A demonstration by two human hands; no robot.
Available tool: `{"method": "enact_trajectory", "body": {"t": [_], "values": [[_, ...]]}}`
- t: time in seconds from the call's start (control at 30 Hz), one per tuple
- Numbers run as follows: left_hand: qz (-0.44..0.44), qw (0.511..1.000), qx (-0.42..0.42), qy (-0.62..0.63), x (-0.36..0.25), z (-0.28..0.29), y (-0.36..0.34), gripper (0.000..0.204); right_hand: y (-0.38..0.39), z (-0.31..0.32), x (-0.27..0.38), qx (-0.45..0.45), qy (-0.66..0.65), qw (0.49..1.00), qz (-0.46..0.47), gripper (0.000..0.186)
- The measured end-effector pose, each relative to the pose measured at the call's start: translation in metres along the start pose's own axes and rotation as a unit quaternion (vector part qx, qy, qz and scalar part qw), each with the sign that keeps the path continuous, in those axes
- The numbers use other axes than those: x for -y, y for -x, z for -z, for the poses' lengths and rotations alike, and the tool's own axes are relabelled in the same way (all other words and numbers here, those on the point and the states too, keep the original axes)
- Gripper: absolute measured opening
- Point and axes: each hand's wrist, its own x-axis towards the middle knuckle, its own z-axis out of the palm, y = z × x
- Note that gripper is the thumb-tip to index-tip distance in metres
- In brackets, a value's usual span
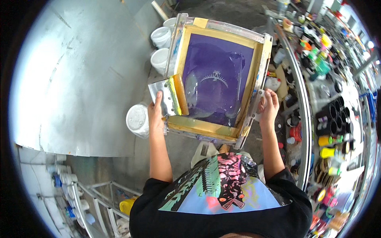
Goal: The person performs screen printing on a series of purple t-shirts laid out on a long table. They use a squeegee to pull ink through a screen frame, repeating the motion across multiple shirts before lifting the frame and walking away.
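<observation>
A silk-screen printing frame is held up in front of me, tilted slightly. Tan tape lines the inside of its pale rails, and the purple mesh bears a small light design near the middle. Wet, shiny patches show on the mesh. My left hand is closed around a squeegee with a metal holder and an orange blade, resting over the frame's left rail. Whether those fingers also grip the rail is hidden. On the opposite side, my right hand grasps the right rail, fingers curled at its outer edge.
A broad grey metal sheet fills the left side. White buckets stand between it and the frame. To the right, behind a long metal rail, shelves hold many bottles and tubs. A metal rack stands at lower left.
</observation>
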Motion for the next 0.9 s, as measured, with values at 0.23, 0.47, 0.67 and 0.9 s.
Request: {"method": "enact_trajectory", "body": {"t": [0.23,0.47,0.67,0.9], "values": [[0.034,0.999,-0.026,0.025,0.031,-0.072,-0.068,0.069,-0.115,-0.021,-0.027,-0.003,0.058,0.998,0.023,0.015],[-0.006,0.994,-0.068,0.082,0.112,-0.118,-0.115,0.067,-0.217,-0.009,-0.065,0.038,0.088,0.995,0.023,0.015],[0.007,0.999,-0.017,0.047,0.098,-0.144,-0.174,0.076,-0.243,-0.015,-0.092,0.036,0.058,0.998,0.010,0.021],[0.011,1.000,0.022,-0.010,0.102,-0.184,-0.248,0.076,-0.296,-0.021,-0.135,-0.034,0.054,0.998,-0.012,0.019]]}}
